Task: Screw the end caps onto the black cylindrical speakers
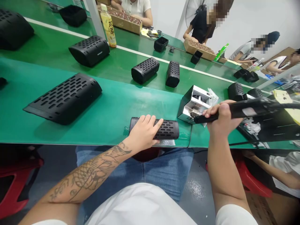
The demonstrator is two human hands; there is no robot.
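Note:
A black perforated housing (170,128) lies lengthwise at the table's front edge, right before me. My left hand (145,132) is laid across its left half, fingers over the top and thumb along the near side, gripping it. My right hand (222,117) is closed around a black electric screwdriver (248,107), held nearly level with its cable trailing off to the right. The screwdriver's tip end is at the front opening of a small silver and black screw feeder (187,104); the feeder hides whether the bit touches a screw.
A larger black perforated housing (67,98) rests on the green table to my left. Further housings (145,70) stand on the green belt beyond, near a yellow drink bottle (108,26). Co-workers sit across the line with cardboard trays (124,20). A black bin (276,125) stands at right.

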